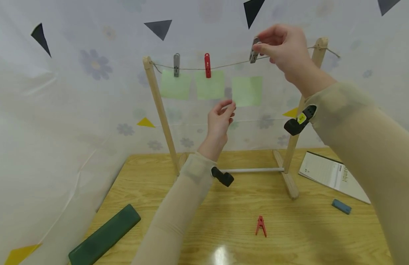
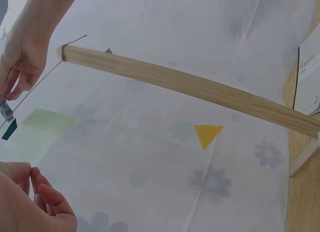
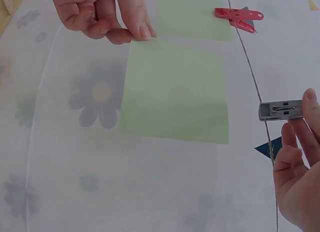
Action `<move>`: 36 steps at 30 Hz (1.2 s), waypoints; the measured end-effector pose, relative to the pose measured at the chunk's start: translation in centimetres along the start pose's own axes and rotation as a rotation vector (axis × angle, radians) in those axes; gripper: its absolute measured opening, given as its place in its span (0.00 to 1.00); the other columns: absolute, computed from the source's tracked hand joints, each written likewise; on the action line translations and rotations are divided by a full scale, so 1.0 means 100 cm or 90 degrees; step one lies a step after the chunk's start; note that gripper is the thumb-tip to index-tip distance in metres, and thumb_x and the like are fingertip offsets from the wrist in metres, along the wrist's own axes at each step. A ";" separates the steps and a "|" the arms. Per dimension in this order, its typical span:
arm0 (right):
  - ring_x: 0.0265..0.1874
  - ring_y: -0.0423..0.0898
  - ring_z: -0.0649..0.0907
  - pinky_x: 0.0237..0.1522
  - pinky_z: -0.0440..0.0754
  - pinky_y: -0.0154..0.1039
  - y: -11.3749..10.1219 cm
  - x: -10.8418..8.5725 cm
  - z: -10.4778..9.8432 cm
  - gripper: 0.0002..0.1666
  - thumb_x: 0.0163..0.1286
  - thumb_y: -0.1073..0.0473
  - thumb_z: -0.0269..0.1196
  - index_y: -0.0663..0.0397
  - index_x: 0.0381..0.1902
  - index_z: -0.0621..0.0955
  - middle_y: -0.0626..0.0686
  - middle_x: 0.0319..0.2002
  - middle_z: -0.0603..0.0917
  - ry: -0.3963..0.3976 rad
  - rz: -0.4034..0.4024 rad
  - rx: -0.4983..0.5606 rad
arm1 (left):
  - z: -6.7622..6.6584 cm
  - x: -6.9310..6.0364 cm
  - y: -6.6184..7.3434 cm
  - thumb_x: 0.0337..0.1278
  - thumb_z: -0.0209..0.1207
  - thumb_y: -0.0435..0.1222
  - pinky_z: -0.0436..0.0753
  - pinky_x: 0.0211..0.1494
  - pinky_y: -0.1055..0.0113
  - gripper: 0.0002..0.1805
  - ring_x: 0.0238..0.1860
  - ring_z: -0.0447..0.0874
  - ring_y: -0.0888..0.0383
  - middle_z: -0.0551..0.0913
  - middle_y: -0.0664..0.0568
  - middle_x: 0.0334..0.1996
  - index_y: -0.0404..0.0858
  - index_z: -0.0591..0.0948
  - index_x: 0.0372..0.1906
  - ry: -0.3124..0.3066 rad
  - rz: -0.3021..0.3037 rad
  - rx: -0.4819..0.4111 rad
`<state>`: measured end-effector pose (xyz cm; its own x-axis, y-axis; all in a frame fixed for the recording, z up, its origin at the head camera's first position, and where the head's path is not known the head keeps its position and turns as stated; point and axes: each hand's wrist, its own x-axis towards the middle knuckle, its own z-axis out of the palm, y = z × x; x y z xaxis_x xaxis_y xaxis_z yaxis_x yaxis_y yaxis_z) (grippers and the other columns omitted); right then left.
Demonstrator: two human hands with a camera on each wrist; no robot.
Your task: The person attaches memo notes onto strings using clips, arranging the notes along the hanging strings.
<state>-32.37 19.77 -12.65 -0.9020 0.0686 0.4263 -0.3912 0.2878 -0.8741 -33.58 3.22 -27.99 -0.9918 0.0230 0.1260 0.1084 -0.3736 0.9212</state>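
Observation:
My left hand (image 1: 220, 120) pinches the lower left corner of a pale green paper square (image 1: 247, 91), which hangs just below a thin string (image 1: 231, 65). Up at the string, my right hand (image 1: 284, 49) grips a grey clothespin (image 1: 254, 50) between thumb and fingers. In the right wrist view that clothespin (image 3: 281, 110) meets the string, while the paper (image 3: 177, 91) is apart from it. Further left, a second grey clothespin (image 1: 176, 65) holds one green square (image 1: 175, 86) on the string, and a red clothespin (image 1: 208, 66) holds another square (image 1: 210, 86).
Wooden posts (image 1: 163, 114) carry the string, joined low by a white rod (image 1: 254, 170). On the wooden table (image 1: 224, 213) lie a red clothespin (image 1: 261, 226), a dark green case (image 1: 105, 235), a notepad (image 1: 334, 175) and a blue eraser-like block (image 1: 341, 206). Behind hangs a flowered sheet (image 1: 108, 99).

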 end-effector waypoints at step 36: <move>0.17 0.42 0.74 0.21 0.69 0.31 0.009 -0.002 0.003 0.15 0.62 0.49 0.70 0.46 0.44 0.83 0.39 0.36 0.84 -0.035 0.025 -0.100 | 0.003 -0.006 0.006 0.64 0.63 0.39 0.74 0.34 0.73 0.11 0.32 0.77 0.62 0.86 0.47 0.46 0.43 0.84 0.49 -0.020 0.010 0.010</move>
<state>-32.63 19.69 -13.61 -0.9263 0.0319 0.3754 -0.3258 0.4324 -0.8408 -32.91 3.23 -27.42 -0.9874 0.0468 0.1511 0.1244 -0.3600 0.9246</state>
